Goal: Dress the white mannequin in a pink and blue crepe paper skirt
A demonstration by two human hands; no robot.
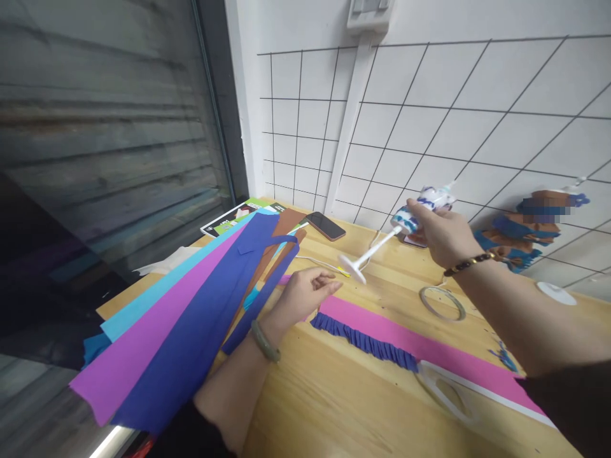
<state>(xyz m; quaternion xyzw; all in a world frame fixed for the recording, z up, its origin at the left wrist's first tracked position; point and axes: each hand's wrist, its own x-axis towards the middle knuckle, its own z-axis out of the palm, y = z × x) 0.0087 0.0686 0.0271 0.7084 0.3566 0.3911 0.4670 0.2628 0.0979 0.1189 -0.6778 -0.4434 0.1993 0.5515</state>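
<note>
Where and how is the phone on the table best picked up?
Probably by its two long edges, thumb and fingers coming down from above and the right: the phone is a slim slab lying flat on the table, and brown paper sits close by its left end.

The table (296, 407) is smooth wood with a soft sheen — the long pink strip (382, 324) on it matt paper. The phone (326, 226) has a glossy dark face; the fringed blue strip (365, 340) looks matt and crinkled.
</note>
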